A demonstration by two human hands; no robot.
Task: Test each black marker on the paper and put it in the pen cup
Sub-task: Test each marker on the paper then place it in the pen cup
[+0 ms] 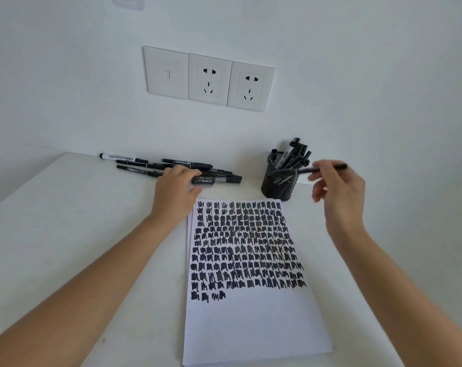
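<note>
Slim black marker (317, 169) is pinched in the fingertips of the right hand (341, 192), raised in front of the black wire-mesh pen cup (277, 188). Its long axis runs nearly level, left to right, and it is too blurred for any print to be read. Capped markers stand in the cup, leaning right. The left hand (175, 192) rests on the pile of black markers (183, 163) at the back of the white bench (65, 221). Its thumb and fingers curl round a grey-labelled black marker (211, 180) lying left to right, its label too small to read. The white sheet of paper (251, 327) bears rows of black scribbles.
</note>
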